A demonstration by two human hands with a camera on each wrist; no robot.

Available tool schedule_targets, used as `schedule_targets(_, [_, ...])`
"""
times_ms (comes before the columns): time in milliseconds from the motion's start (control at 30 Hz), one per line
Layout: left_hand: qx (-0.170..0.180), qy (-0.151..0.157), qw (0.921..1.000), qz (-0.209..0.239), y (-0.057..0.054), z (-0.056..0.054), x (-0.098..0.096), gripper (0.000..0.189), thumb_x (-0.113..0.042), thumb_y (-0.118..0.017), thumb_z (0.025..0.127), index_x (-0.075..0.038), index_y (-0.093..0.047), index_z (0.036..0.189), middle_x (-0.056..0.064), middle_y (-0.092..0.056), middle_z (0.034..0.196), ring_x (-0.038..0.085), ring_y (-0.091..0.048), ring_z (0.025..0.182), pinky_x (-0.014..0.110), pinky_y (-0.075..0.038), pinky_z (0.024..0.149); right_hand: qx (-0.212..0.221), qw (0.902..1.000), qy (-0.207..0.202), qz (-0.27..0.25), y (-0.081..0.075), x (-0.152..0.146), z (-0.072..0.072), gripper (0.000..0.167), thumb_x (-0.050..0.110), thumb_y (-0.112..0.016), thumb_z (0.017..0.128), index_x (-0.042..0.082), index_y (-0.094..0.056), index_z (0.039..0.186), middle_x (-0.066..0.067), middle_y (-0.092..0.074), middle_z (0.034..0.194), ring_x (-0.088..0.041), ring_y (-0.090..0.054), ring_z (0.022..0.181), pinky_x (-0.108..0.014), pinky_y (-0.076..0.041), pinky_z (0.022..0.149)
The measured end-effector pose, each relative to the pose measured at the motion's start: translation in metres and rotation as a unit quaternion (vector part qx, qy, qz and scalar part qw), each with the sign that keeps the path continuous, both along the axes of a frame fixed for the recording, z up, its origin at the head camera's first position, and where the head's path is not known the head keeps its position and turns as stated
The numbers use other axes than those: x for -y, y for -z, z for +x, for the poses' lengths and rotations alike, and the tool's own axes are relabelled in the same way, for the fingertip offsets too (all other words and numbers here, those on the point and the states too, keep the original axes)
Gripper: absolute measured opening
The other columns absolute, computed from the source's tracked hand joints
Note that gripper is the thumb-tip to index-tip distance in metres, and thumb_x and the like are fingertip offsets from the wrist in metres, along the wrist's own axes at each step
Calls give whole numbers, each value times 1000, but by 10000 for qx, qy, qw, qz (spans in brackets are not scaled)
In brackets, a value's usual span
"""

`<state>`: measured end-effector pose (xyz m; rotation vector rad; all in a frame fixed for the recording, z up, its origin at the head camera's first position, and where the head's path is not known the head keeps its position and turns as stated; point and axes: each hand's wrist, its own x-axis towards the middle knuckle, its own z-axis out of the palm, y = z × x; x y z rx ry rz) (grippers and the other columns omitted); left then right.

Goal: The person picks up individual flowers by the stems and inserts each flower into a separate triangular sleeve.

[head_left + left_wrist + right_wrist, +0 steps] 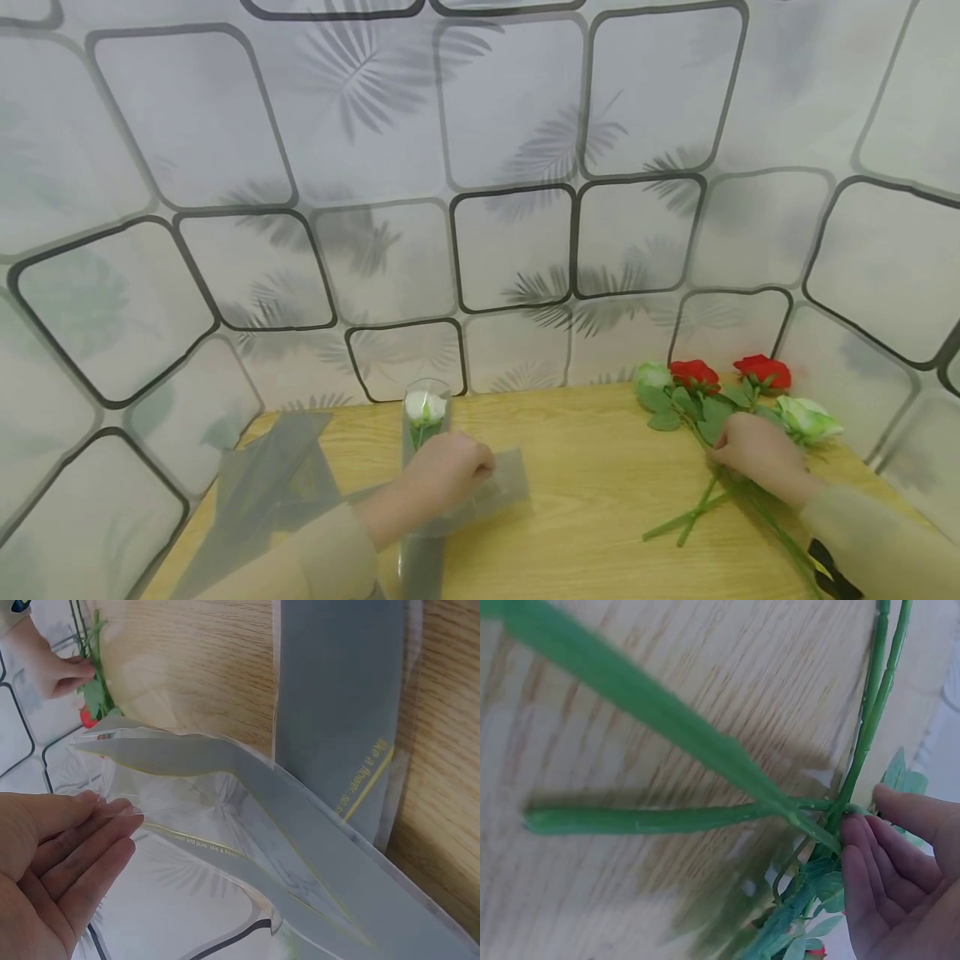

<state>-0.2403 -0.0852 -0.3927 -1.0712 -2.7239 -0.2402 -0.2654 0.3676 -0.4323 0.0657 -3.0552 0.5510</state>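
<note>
My left hand (pixel 450 471) pinches the edge of a grey and clear plastic flower sleeve (pixel 510 483) between thumb and fingers. In the left wrist view its mouth gapes beside the fingertips, and gold print runs along the edge. Behind that hand a white rose (pixel 424 408) lies in another sleeve (pixel 337 690), partly covered. On the right, my right hand (pixel 761 454) is among artificial roses, its thumb and fingers pinching a green stem (pixel 649 819). Two red roses (pixel 763 372) and two pale green-white roses (pixel 808 419) lie around it. Several stems cross below the hand.
More grey sleeves (pixel 262 492) lie overlapping on the left of the wooden table (pixel 585 467). A patterned cloth wall (pixel 517 250) closes off the back and both sides. Something black and yellow (pixel 828 571) shows under the right sleeve cuff.
</note>
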Motion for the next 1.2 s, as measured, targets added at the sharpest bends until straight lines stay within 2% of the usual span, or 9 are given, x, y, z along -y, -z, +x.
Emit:
schedule_targets(67, [-25,27,10000,-1,0,0,0,5,-10,-79,94,-12,-83,92,2,-84,95,16,-81,83,25,-65,76,-61,10000,-18,26,3,2,0,40,16,-81,78,21,-49,53,11,-32,53,-9,-28,54,-25,-24,50])
schedule_targets(167, [-58,37,10000,-31,0,1,-1,5,-10,-80,93,-13,-83,91,1,-84,94,15,-80,82,25,-65,75,-121,9998,-47,122,6,4,0,51,11,-80,77,25,-37,55,10,-21,59,-10,-19,58,-25,-18,52])
schedule_targets(300, [-43,29,9999,-91,-1,2,-2,6,-9,-80,93,-13,-83,89,0,-83,90,10,-77,75,22,-64,72,-108,9996,-27,255,6,4,-1,42,9,-81,79,20,-47,58,10,-35,59,-10,-28,59,-26,-26,51])
schedule_targets(433, [18,39,10000,-71,0,1,-2,14,-8,-79,93,-13,-80,81,-5,-75,74,1,-55,58,16,-53,61,-67,9998,-46,194,5,3,-2,37,10,-82,82,17,-52,61,8,-41,60,-11,-33,59,-27,-32,52])
schedule_targets(533, [51,31,10000,-44,1,0,-1,18,-8,-78,94,-14,-79,78,-7,-70,68,0,-43,56,15,-47,57,-106,9999,4,88,3,0,-2,34,10,-78,85,16,-56,59,8,-40,58,-10,-32,56,-27,-30,51])
schedule_targets(700, [63,6,10000,-67,2,0,0,12,-10,-79,94,-14,-81,83,-6,-77,76,-1,-48,58,16,-52,61,-303,9992,222,145,-1,-10,-1,34,12,-72,89,16,-57,59,9,-42,56,-11,-34,55,-26,-29,49])
schedule_targets(733, [72,3,10000,-67,2,0,0,12,-9,-79,94,-14,-81,83,-6,-77,76,-1,-49,59,16,-53,61,-327,9990,267,164,-1,-11,-1,38,12,-72,89,18,-51,57,8,-36,56,-12,-32,55,-27,-27,49])
schedule_targets(933, [104,23,9999,-26,2,0,1,11,-10,-79,94,-14,-81,84,-3,-79,79,-1,-56,60,16,-56,64,-469,9980,368,193,-1,-20,2,49,17,-79,87,21,-44,53,10,-31,53,-10,-32,52,-28,-31,48])
schedule_targets(1200, [102,25,9999,-44,2,0,1,9,-10,-79,93,-14,-82,86,-3,-80,82,2,-64,63,17,-58,66,3,9978,658,125,-7,-34,-1,42,25,-82,86,15,-47,64,4,-43,60,-14,-42,56,-30,-37,49])
